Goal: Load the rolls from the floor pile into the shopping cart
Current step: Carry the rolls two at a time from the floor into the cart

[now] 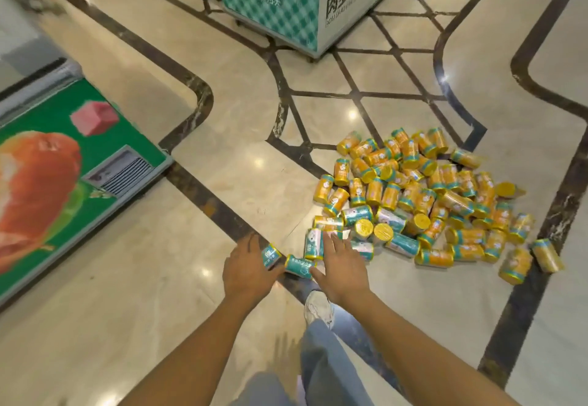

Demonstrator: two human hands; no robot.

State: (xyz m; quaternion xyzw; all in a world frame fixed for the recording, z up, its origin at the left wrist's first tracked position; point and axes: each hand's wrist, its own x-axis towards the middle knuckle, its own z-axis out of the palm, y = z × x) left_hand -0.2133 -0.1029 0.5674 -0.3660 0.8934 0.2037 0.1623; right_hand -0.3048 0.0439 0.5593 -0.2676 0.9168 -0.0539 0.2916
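Reaching at the 8 o'clock edge of the floor pile of yellow-and-teal wrapped cylindrical rolls (pixel 429 202), right hand (pixel 342 267) is splayed and empty, left hand (pixel 246 267) grip unclear; nudged rolls could scatter.

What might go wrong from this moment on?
1. The near roll lies on its side on glossy floor between left hand and right hand; a nudge may send it rolling off.
2. The shoe stands close by; a step may crush it.
3. The pile lies loose; grabbing may scatter it.
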